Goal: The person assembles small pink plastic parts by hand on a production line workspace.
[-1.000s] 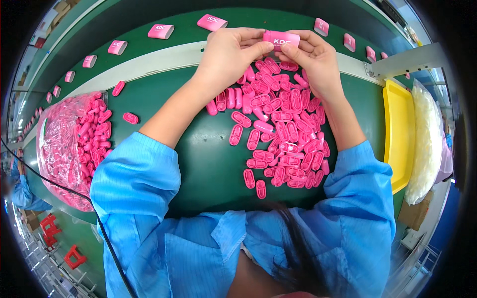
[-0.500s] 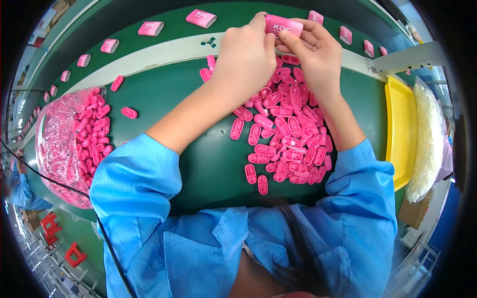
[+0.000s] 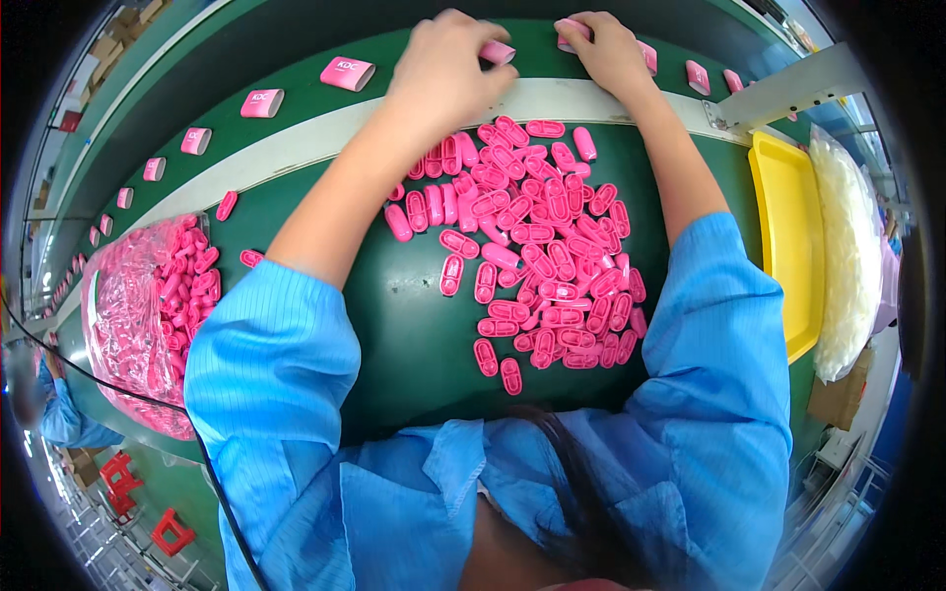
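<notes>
Both my hands reach to the dark green strip at the far side. My left hand (image 3: pixel 443 69) has its fingers closed around a pink sleeve-shaped case (image 3: pixel 500 52). To its right, my right hand (image 3: pixel 613 54) grips another pink case (image 3: pixel 570 37) with thumb and fingers, low over the strip. More pink cases with white lettering stand spaced along the strip, one left of my left hand (image 3: pixel 347 73), another (image 3: pixel 698 77) right of my right hand. Between my forearms lies a heap of small pink oval caps (image 3: pixel 562 258), many with their hollow side up.
A clear bag of pink caps (image 3: pixel 128 325) lies open on the left of the green table (image 3: pixel 394 325). At right are a yellow tray (image 3: pixel 783 246), a white-filled plastic bag (image 3: pixel 845 256) and a metal bracket (image 3: pixel 788 94). Another person's blue sleeve (image 3: pixel 74 419) shows at far left.
My hands held one case together above the heap. They have moved apart and farther away: the right is low over the strip with a case, the left now has a case of its own.
</notes>
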Motion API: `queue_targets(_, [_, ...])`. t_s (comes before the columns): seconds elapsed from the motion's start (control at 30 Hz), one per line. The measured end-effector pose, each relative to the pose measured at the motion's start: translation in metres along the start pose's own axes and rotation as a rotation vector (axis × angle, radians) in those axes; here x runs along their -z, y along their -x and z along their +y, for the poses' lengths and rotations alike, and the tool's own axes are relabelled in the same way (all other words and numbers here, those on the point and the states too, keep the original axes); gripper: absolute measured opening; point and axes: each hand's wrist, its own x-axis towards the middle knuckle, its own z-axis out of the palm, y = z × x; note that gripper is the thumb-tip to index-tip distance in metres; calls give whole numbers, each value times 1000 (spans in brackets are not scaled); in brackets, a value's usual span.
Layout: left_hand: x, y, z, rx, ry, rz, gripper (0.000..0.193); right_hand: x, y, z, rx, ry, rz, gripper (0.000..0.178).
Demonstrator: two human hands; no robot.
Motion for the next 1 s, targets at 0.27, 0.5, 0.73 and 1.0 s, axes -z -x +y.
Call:
queue_targets(0.27, [-9, 22, 38, -233, -96, -54, 27, 54, 30, -56, -476, -803, -88, 24])
queue_targets(0.5, [15, 25, 28, 286, 493, -109, 28, 53, 51, -62, -313, -1056, -393, 26])
queue_targets(0.73, [14, 34, 25, 521, 1066, -43, 34, 44, 60, -77, -437, -1307, -414, 25])
queue_targets(1.0, [13, 36, 15, 362, 800, -74, 40, 45, 63, -83, -256, -1097, -280, 28])
